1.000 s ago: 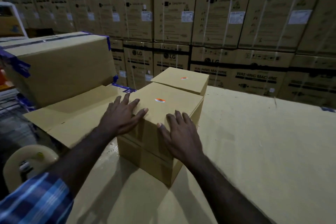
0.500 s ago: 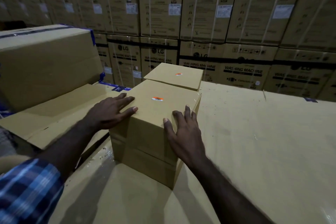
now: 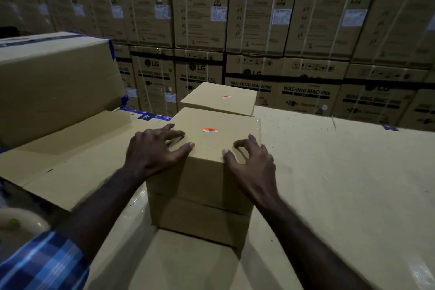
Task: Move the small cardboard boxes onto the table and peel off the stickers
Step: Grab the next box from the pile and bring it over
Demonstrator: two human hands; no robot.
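Our left hand (image 3: pixel 153 148) lies on the near left edge of the top box (image 3: pixel 211 148), its fingers spread and lightly bent on the lid, the thumb over the front corner. Our right hand (image 3: pixel 251 162) is at the near right edge of the same box, with fingers curled like a claw and the tips touching the cardboard; neither hand really clamps it. Behind stands a wall of washing machine cartons (image 3: pixel 259 12). On the left is a big carton (image 3: pixel 54 87) with blue tape. The counter (image 3: pixel 341 183) is covered with cardboard. The top box sits on a lower box (image 3: pixel 200 223) on the counter. A rear box (image 3: pixel 219 99) is just behind them. Each lid carries an orange sticker (image 3: pixel 210 130), the rear sticker (image 3: pixel 226 96) being smaller in view.
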